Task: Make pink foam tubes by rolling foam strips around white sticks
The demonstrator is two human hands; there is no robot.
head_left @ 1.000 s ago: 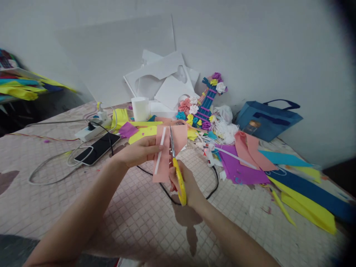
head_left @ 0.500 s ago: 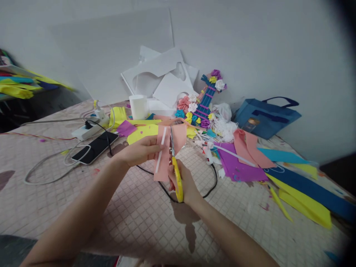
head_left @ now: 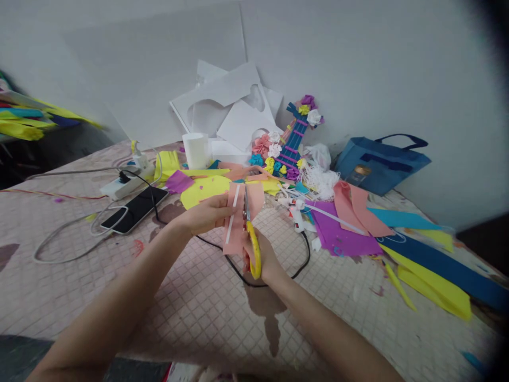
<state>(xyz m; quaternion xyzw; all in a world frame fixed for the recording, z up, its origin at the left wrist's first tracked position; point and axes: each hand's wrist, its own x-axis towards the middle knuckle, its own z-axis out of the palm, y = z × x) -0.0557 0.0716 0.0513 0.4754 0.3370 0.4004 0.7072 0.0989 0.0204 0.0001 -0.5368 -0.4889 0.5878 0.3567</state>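
We see a salmon-pink sheet (head_left: pixel 239 223) held up in front of us, a narrow white strip (head_left: pixel 229 229) slanting along its left part. Yellow-handled scissors (head_left: pixel 253 240) point away from us, silver blades overlapping the sheet right of the strip.

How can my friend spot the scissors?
Find the tiled-pattern table, then the right hand near the picture's middle. It holds the scissors at the pink paper. Unlike the flat paper, they have shiny metal blades and a yellow handle.
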